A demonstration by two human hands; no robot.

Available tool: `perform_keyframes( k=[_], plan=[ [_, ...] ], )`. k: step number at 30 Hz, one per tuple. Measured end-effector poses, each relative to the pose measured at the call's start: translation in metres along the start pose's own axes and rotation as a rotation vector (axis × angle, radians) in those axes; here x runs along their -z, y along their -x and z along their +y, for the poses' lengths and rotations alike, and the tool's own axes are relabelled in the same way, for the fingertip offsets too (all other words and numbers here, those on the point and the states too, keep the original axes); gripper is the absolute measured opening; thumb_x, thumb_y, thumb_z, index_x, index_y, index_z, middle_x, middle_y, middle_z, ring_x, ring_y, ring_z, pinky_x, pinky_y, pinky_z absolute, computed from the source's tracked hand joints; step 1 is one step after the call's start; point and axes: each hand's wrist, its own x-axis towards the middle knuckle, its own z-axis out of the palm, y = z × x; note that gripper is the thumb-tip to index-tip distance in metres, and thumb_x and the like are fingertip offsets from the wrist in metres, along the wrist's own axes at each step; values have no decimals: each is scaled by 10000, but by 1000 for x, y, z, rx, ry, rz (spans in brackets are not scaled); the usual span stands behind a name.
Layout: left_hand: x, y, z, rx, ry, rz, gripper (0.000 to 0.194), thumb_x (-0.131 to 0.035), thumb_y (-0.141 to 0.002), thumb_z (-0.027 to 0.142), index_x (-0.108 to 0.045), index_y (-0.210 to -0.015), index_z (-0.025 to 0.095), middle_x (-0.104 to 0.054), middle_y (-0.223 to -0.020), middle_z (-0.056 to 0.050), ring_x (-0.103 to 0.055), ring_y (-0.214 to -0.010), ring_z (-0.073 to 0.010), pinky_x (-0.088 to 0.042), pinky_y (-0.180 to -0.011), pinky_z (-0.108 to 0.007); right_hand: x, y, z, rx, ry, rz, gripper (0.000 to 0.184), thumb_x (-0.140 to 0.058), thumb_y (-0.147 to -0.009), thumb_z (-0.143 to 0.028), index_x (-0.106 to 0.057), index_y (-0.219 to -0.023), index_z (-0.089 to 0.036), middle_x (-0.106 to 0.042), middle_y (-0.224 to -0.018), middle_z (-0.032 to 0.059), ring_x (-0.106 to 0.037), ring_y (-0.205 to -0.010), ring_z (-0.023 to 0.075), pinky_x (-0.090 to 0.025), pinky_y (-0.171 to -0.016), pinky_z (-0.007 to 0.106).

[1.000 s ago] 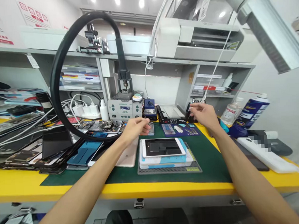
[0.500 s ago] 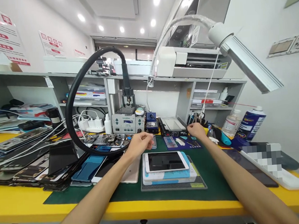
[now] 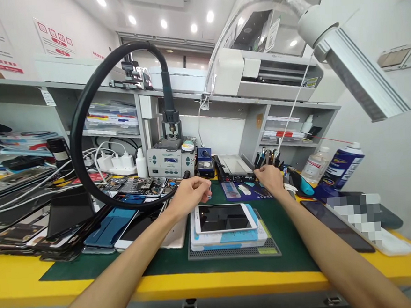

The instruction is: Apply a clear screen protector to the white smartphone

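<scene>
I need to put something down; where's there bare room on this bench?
Green mat lies bare between the grey perforated pad and your right forearm. The yellow bench edge is bare before the stacked phone parts. It's crowded left and along the back.

The workbench [image 3: 81, 288] is presenting a yellow top surface, and a green mat [image 3: 293, 248] is covering its middle section. A grey perforated pad [image 3: 233, 254] is lying flat on the mat. A purple sheet [image 3: 227, 198] is lying farther back; a black-framed unit [image 3: 238, 177] is resting behind it. At the left, stacked phone parts [image 3: 17, 230] and a blue panel [image 3: 108, 226] are lying near the front. At the rear, a grey control station [image 3: 174, 167] and a white bottle [image 3: 141, 164] are standing. At the right, a dark tablet [image 3: 337, 224] is lying flat, and a blue spray can [image 3: 343, 168] is standing behind it.
</scene>
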Motion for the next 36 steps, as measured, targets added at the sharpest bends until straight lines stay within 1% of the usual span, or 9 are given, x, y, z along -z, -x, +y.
perform_keyframes(
  k=[6, 10, 14, 16, 19, 22, 27, 31, 36],
  plan=[
    [2, 0, -1, -24, -6, -12, 307, -701, -872, 449, -722, -901, 144, -723, -772, -47, -651, -642, -138, -557, -664, -291, 4, -2, 3, -26, -163, 113, 280, -656, -985, -405, -700, -1101, -154, -716, -1145, 80, -687, -1051, 222, -566, -950, 443],
    [2, 0, -2, -28, -3, -7, 324, -704, -863, 461, -721, -912, 141, -721, -771, -50, -650, -648, -146, -562, -673, -308, 16, 1, 8, -51, -376, 217, 277, -670, -970, -425, -709, -943, -152, -749, -975, 46, -712, -940, 193, -568, -925, 419],
    [2, 0, 0, -35, 0, 2, 334, -709, -856, 468, -729, -911, 138, -722, -766, -53, -654, -664, -151, -563, -684, -309, 33, 4, 12, -54, -681, 273, 198, -694, -891, -348, -696, -820, -163, -744, -767, 23, -716, -672, 173, -599, -682, 323],
    [2, 1, 1, -39, -1, 8, 341, -712, -855, 473, -735, -915, 137, -726, -771, -55, -658, -672, -153, -565, -691, -310, 41, 4, 12, -49, -833, 284, 138, -676, -832, -302, -683, -787, -172, -739, -731, 36, -704, -596, 171, -576, -563, 285],
    [3, 1, 2, -39, 2, 19, 353, -720, -852, 481, -742, -915, 135, -728, -772, -57, -661, -678, -155, -569, -698, -313, 51, 4, 9, -47, -1022, 276, 116, -679, -763, -296, -650, -739, -186, -722, -691, 41, -674, -528, 149, -530, -466, 241],
    [3, 1, 0, -47, 13, 35, 347, -733, -843, 477, -746, -904, 135, -726, -764, -53, -662, -672, -153, -568, -689, -306, 57, 7, 2, -25, -1165, 183, 157, -730, -709, -313, -634, -712, -190, -708, -653, 39, -640, -478, 128, -499, -419, 213],
    [3, -1, -2, -73, 59, 61, 350, -778, -805, 477, -753, -885, 137, -723, -739, -47, -656, -644, -144, -561, -653, -283, 67, 25, -16, 42, -1301, -78, 177, -788, -673, -298, -674, -726, -174, -702, -646, 38, -635, -489, 119, -506, -424, 206],
    [3, 0, 2, -94, 125, 83, 366, -827, -764, 484, -752, -836, 133, -720, -721, -49, -643, -603, -133, -551, -607, -263, 74, 46, -33, 90, -1329, -260, 197, -825, -667, -306, -715, -725, -153, -689, -628, 36, -624, -487, 119, -483, -403, 204],
    [4, 2, 8, -103, 253, 104, 416, -828, -756, 527, -744, -819, 123, -741, -786, -72, -644, -547, -127, -566, -580, -278, 75, 68, -50, 150, -1318, -427, 248, -884, -633, -321, -756, -727, -131, -692, -621, 43, -628, -477, 135, -485, -392, 217]
  ],
)
